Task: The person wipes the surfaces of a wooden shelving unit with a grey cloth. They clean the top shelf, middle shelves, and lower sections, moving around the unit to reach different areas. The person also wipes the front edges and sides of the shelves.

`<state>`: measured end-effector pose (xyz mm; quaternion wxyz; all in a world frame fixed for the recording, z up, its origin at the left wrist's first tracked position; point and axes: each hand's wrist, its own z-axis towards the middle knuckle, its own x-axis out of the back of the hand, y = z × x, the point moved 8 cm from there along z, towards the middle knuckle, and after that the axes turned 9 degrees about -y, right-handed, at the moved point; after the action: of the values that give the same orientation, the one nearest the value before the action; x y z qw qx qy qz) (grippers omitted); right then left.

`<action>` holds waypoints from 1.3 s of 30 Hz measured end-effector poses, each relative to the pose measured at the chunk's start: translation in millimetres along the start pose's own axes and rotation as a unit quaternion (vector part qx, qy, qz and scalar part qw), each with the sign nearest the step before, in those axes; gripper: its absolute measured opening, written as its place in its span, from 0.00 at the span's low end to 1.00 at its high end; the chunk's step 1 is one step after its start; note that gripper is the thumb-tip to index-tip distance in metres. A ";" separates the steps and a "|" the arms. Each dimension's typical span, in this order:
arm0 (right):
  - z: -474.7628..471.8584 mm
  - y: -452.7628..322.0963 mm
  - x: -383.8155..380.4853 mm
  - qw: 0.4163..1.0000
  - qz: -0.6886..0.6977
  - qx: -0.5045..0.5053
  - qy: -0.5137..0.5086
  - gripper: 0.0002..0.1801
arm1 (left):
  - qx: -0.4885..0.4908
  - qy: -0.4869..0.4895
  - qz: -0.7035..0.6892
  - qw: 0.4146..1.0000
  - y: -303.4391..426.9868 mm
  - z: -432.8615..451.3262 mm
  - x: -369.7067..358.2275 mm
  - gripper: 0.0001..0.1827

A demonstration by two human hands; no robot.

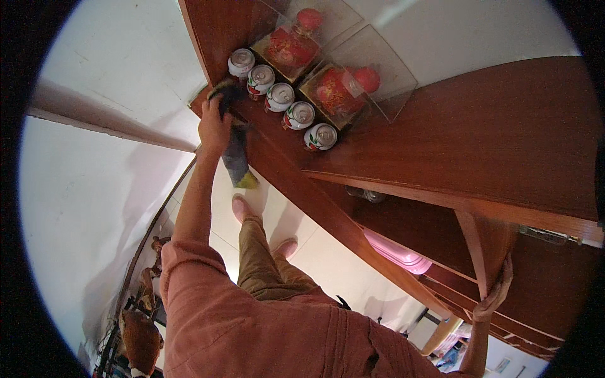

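My left hand (pixel 216 126) grips a dark grey cloth (pixel 235 153) at the left end of a brown wooden shelf (pixel 425 127). Part of the cloth is bunched on the wood and blurred; its yellow-edged tail hangs over the shelf's edge. Right beside it begins a slanting row of several white drink cans (pixel 279 97) with red and green print. Lower down on the right, my right hand (pixel 495 294) grips the front edge of an upright wooden panel (pixel 487 248) below the shelf. Its fingers lie along the panel's far side.
Two clear boxes holding red bottles (pixel 293 45) (pixel 338 90) stand behind the cans. A pink plastic container (pixel 397 250) sits on a lower shelf. A white wall (pixel 104 189) closes off the left. Brown figurines (pixel 139 338) stand at the lower left. Pale tiles (pixel 302 231) cover the floor.
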<state>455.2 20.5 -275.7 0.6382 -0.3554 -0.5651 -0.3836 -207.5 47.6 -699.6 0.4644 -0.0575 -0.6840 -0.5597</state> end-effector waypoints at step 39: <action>7.5 -2.8 0.0 1.000 0.030 -0.001 0.011 0.35 | -0.031 -0.082 0.261 0.961 8.6 20.0 -35.3 0.20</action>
<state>449.3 25.9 -274.9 0.6547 -0.3687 -0.5470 -0.3690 -193.9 82.7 -717.0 0.5352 -0.2940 -0.6631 -0.4329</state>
